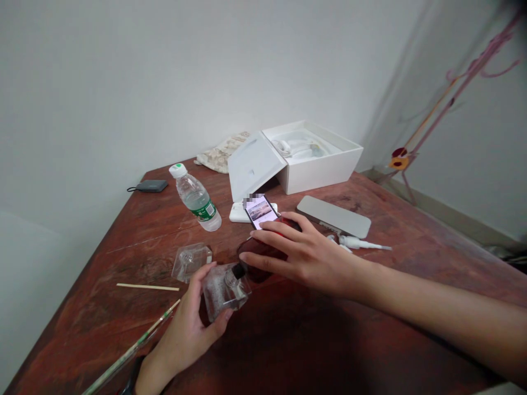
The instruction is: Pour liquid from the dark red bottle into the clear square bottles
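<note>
**Glass held close, neck left free**

The left hand (185, 334) lies palm up, fingers and thumb curled around a square clear glass bottle (224, 291), gripping it low on the body. That hold leaves the bottle's black neck (238, 270) uncovered and tilted toward the right hand (304, 258). The right hand reaches across, its fingers spread over a dark reddish bottle (261, 258); I cannot tell whether they grip it or only rest on it. Both bottles sit just above the wooden surface (432, 247), close together near its front edge.

A smartphone (260, 211) with a lit screen leans on a white case (239, 213), angled up toward the camera, perhaps for easy viewing. A second square glass bottle (191, 262) stands just beyond the left hand, near a thin wooden stick (147, 287). Behind these are a plastic water bottle (196, 198) and an open white box (313, 156), its lid (255, 167) propped against it.
</note>
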Demonstrator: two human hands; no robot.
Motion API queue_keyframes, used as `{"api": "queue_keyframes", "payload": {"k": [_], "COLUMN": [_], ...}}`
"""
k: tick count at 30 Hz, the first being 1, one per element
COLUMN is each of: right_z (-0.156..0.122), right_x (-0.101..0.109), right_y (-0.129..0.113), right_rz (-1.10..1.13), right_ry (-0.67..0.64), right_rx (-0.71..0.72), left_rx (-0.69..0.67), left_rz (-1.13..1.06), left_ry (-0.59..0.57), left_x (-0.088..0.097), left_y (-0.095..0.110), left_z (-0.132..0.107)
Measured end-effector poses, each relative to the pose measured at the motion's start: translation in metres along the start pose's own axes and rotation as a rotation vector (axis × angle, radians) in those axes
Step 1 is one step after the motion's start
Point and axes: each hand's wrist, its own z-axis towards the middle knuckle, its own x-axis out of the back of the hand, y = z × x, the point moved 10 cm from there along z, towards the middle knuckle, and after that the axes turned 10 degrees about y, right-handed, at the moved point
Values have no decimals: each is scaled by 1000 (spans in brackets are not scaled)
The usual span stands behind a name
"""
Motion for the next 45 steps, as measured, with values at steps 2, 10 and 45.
{"api": "queue_keyframes", "payload": {"k": [2, 10, 45], "right_z": [0, 0, -4], "right_x": [1, 2, 0], "right_y": [-1, 0, 0], "right_rz": [-5, -22, -41], "right_ry": [10, 15, -112], "right_rx": [6, 1, -12], "left_rx": [1, -8, -17], "left_rz": [-1, -19, -234], "left_ry": [-2, -17, 71], "left_x": [0, -1, 5], "left_y": [0, 7, 22], "left_z": [0, 2, 6]}}
